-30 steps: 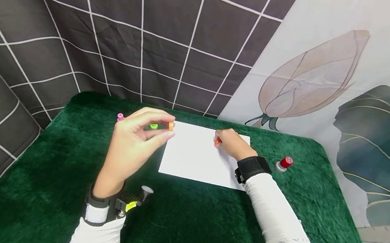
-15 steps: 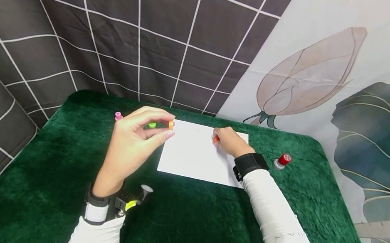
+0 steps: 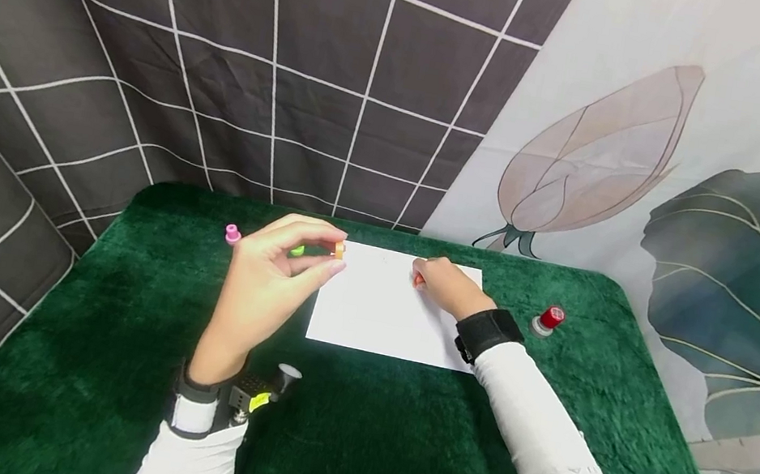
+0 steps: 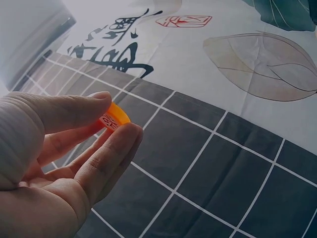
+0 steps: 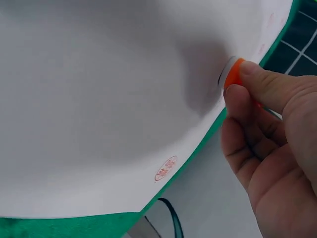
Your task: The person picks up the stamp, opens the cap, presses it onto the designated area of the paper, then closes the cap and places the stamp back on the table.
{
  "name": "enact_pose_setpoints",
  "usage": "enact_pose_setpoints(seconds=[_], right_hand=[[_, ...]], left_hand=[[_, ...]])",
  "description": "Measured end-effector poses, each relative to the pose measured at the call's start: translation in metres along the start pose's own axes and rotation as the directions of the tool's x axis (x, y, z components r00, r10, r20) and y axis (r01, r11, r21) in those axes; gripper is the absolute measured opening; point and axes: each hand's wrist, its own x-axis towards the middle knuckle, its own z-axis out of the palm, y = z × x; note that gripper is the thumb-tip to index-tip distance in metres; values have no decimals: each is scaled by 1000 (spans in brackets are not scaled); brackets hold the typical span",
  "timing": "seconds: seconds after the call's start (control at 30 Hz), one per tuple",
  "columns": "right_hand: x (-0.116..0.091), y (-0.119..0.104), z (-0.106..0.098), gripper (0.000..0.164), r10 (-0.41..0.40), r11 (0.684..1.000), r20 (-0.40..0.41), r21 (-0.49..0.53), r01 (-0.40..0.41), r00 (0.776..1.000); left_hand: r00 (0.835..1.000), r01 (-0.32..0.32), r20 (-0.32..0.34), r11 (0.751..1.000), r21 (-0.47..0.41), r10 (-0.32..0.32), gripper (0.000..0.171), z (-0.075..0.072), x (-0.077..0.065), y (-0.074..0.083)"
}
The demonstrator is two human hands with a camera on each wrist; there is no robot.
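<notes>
My left hand point(image 3: 267, 273) is raised over the table's left side. Its thumb and fingertips pinch a small orange cap point(image 4: 115, 117) with red print on it. My right hand point(image 3: 450, 284) is over the far right part of a white sheet of paper point(image 3: 376, 310). Between thumb and index finger it grips an orange stamp point(image 5: 233, 74) with a pale rim, the rim's face turned to the paper. Whether the face touches the paper I cannot tell. A red oval stamp print point(image 5: 166, 168) shows near one paper corner, with fainter marks along the same edge.
To the right of the paper a stamp with a red top point(image 3: 549, 320) stands on the green cloth point(image 3: 351, 429). At the left are a pink stamp point(image 3: 232, 234) and a bright green one point(image 3: 298, 250), partly behind my left hand. Curtains hang behind the table.
The head view shifts slightly. Both hands keep their grips, the left on the cap and the right on the stamp; the right hand stays at nearly the same spot over the paper.
</notes>
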Motion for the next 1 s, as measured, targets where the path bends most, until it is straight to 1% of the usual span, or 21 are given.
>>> enact_pose_setpoints(seconds=[0.17,0.23,0.3,0.4,0.5,0.6,0.7,0.83,0.9,1.0], right_hand=[[-9,3,-5,6,30,999,-28,31,-29,999],[-14,5,-11,6,34,998,-61,56,-31,998],[-19,6,-19,8,24,996,-119,87,-14,993],[-27,6,-32,12,-1,992,-223,122,29,975],[-37,-1,-46,16,4,989,-308,141,42,951],[-47,-13,-58,18,20,983,-365,178,49,931],[-58,-26,-65,18,28,972,-417,224,73,908],[-71,-44,-73,19,57,949,-480,299,103,875],[-77,-52,-75,20,81,929,-502,351,117,861],[-83,-63,-78,22,114,874,-518,458,163,848]], left_hand=[[1000,5,7,1000,16,-5,29,2,-2,-2],[1000,4,10,1000,17,-4,29,2,-2,-3],[1000,1,10,1000,14,-1,29,2,-2,-3],[1000,-1,10,1000,10,1,30,2,-1,-4],[1000,-1,12,1000,2,1,30,3,-1,-4],[1000,4,19,1000,2,-4,30,3,0,-3],[1000,5,28,1000,9,-5,30,4,0,-3],[999,4,41,1000,19,-5,29,7,0,-4],[999,5,49,1000,28,-6,28,9,0,-4],[998,6,69,999,39,-9,27,14,0,-4]])
